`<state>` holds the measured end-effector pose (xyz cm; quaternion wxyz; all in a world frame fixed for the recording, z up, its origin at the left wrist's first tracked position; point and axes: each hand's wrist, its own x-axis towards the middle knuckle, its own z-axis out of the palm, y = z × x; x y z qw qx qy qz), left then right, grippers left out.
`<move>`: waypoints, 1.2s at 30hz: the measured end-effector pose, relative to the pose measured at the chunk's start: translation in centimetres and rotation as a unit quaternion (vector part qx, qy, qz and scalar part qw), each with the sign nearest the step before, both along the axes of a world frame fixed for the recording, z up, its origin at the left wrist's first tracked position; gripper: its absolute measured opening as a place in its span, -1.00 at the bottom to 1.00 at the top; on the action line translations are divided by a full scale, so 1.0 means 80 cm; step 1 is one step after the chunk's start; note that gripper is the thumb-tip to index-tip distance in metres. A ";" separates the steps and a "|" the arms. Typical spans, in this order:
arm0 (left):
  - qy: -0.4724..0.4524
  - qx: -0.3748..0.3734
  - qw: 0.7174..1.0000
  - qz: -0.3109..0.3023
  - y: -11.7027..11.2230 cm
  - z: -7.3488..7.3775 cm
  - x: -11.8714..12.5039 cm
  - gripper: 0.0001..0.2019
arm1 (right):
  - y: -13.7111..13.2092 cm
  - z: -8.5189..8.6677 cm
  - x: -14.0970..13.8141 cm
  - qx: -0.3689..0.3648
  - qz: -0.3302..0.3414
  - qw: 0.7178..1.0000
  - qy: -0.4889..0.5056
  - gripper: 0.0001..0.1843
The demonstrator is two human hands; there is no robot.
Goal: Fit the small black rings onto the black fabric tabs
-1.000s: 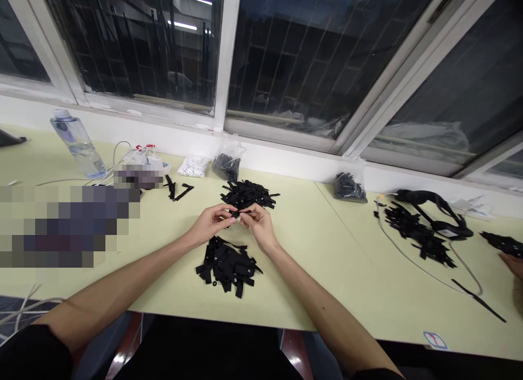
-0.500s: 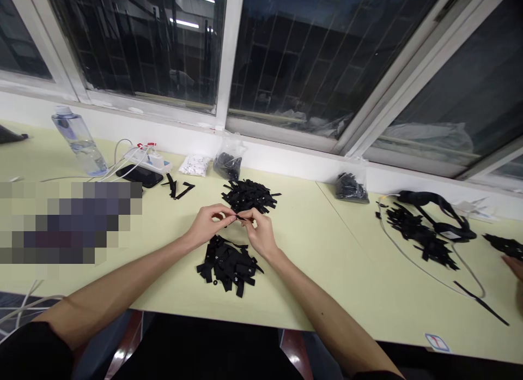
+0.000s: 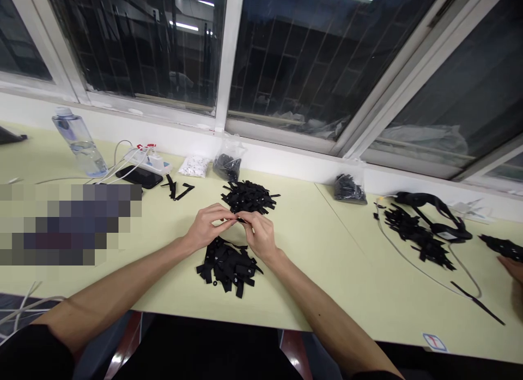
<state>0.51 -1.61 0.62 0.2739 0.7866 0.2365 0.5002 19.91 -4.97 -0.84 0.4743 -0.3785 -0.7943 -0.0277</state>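
Black strip point(image 3: 241, 221) runs crosswise (mostly hidden).

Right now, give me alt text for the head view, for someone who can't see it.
A person's left hand and right hand pinch a small black piece over a pale green table, between a far pile of black strips and a nearer pile. Farther back, toward the windows, are a clear bottle, a white packet and two bags of black pieces.

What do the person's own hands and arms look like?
The left hand and right hand are bare: no gloves, rings or watch show. The left sleeve is black, leaving the forearm uncovered; the right sleeve, also black, barely shows.
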 end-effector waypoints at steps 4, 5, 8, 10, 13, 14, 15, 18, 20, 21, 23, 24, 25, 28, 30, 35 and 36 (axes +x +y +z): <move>-0.005 0.027 1.000 0.001 0.002 -0.001 0.000 -0.85 | 0.000 0.003 -0.003 0.041 0.001 0.999 -0.007 -0.70; -0.010 0.035 0.999 0.001 0.003 -0.002 0.000 -0.85 | 0.000 0.003 -0.003 0.056 0.002 0.998 -0.009 -0.72; -0.019 0.056 0.998 -0.004 0.003 -0.002 0.001 -0.87 | 0.001 0.002 -0.002 0.088 -0.002 0.996 -0.017 -0.75; -0.017 0.056 0.998 -0.010 0.002 -0.001 0.001 -0.87 | 0.002 0.002 -0.002 0.096 -0.004 0.995 -0.020 -0.75; -0.011 0.036 0.999 -0.022 0.004 0.001 -0.001 -0.88 | 0.002 0.004 -0.002 0.095 -0.006 0.995 -0.021 -0.75; -0.006 0.022 0.999 -0.026 0.006 0.001 -0.002 -0.87 | 0.002 0.004 -0.001 0.094 -0.006 0.995 -0.021 -0.74; 0.001 0.006 1.000 -0.028 0.010 0.001 -0.004 -0.86 | 0.002 0.005 -0.001 0.092 -0.006 0.996 -0.021 -0.74; 0.031 -0.037 0.999 -0.013 0.025 0.001 -0.012 -0.81 | 0.003 0.006 0.003 0.088 -0.008 0.996 -0.021 -0.72; 0.076 -0.037 0.996 -0.010 0.035 -0.001 -0.018 -0.81 | 0.005 0.006 0.006 0.084 -0.011 0.996 -0.019 -0.72; 0.111 -0.031 0.993 -0.020 0.040 -0.003 -0.020 -0.81 | 0.005 0.006 0.008 0.083 -0.013 0.996 -0.018 -0.72; 0.180 -0.021 0.982 -0.052 0.046 -0.006 -0.023 -0.82 | 0.007 0.005 0.010 0.081 -0.014 0.996 -0.017 -0.71; 0.205 -0.022 0.976 -0.065 0.048 -0.008 -0.024 -0.83 | 0.008 0.005 0.010 0.080 -0.013 0.997 -0.018 -0.71; 0.223 -0.027 0.972 -0.074 0.049 -0.009 -0.024 -0.83 | 0.008 0.005 0.011 0.079 -0.012 0.997 -0.020 -0.70; 0.242 -0.054 0.966 -0.073 0.049 -0.011 -0.022 -0.85 | 0.009 0.004 0.010 0.073 -0.006 0.997 -0.027 -0.70; 0.248 -0.067 0.964 -0.068 0.048 -0.010 -0.019 -0.88 | 0.009 0.004 0.008 0.066 0.000 0.997 -0.031 -0.71; 0.261 -0.075 0.961 -0.058 0.043 -0.006 -0.016 -0.92 | 0.009 -0.001 0.003 0.048 0.014 0.998 -0.046 -0.72; 0.259 -0.074 0.961 -0.054 0.043 -0.006 -0.016 -0.92 | 0.009 -0.002 0.003 0.045 0.018 0.998 -0.049 -0.72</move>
